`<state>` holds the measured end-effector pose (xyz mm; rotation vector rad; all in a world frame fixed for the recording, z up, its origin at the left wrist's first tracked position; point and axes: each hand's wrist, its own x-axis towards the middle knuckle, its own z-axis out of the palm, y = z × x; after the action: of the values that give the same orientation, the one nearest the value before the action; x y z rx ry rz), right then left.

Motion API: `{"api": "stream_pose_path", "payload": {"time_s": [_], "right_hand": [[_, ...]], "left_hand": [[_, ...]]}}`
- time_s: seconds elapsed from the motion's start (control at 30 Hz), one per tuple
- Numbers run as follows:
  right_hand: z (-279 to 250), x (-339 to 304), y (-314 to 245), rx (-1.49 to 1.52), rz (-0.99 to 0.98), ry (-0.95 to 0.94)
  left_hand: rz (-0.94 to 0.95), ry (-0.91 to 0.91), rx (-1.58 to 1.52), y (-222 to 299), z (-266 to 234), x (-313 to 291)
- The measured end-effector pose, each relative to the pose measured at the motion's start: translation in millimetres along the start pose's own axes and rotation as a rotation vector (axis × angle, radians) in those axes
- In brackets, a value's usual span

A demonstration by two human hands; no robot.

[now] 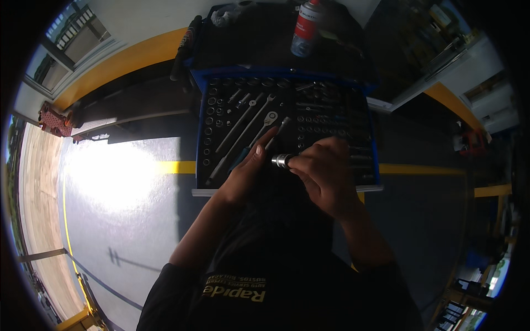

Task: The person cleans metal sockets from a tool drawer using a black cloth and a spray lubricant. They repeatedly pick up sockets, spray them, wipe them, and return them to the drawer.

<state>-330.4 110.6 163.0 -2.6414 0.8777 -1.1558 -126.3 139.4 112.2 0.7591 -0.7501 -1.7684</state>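
Note:
My right hand [326, 174] is closed around a shiny chrome socket [280, 160], its thumb and fingers pinching one end while the other end points left. Just left of the socket, my left hand [247, 172] has its fingers stretched out toward the upper right, with nothing visible held in it. Both hands are above an open tool drawer [200, 143]. Beyond the left hand lies a ratchet [270, 117], and a teal handle [239, 159] is partly hidden by that hand. A combination wrench [270, 99] and long bars rest in the dark tray.
Small sockets [208, 131] line the drawer's left side, and more sockets [316, 119] sit in rows on the right. A red and white spray can [305, 30] stands on the blue cabinet's dark top. Bright sunlight falls on the grey floor [121, 204] at left.

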Motion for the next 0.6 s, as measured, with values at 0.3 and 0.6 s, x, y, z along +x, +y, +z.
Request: {"api": "stream_pose_path", "payload": {"time_s": [0.3,0.6], "right_hand": [[13.0,-15.2,12.2,0.431,0.313,0.244],[6.4,-31.3,10.2,1.085,0.937,0.248]], "left_hand": [[0.143,-0.091,0.405,9.7,-6.6,-3.1],[0.392,-0.059,0.543,8.4,-7.1,2.4]]}}
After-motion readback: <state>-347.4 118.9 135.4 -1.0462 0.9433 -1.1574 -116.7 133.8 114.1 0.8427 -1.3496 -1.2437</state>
